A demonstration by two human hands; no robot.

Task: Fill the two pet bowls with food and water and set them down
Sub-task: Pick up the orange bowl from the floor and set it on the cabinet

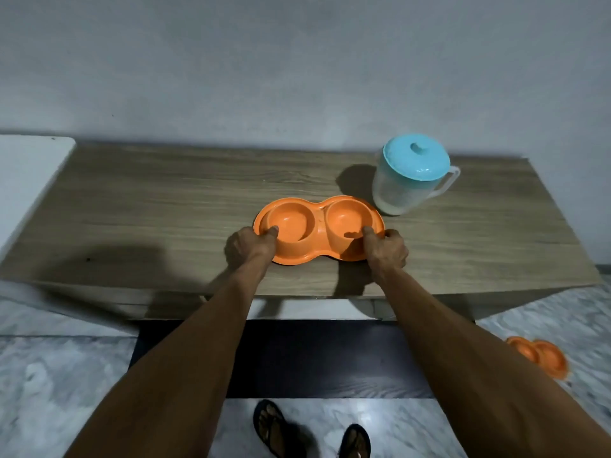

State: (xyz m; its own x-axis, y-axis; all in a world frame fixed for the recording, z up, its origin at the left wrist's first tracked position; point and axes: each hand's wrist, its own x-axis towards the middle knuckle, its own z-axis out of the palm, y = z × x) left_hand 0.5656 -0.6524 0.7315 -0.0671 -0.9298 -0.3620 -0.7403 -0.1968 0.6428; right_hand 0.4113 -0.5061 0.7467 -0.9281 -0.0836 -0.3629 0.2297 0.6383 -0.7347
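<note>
The left hand [253,247] and right hand [385,251] each clasp an end of the orange double bowl [319,229] on the wooden table [148,206], both wells seemingly empty, so filling appears undone. The lidded jug [411,176] stands just beside it, its contents unclear; a second orange bowl [539,357] lies blurred on the floor.

Floor dish [539,357] blurred, contents unclear.
</note>
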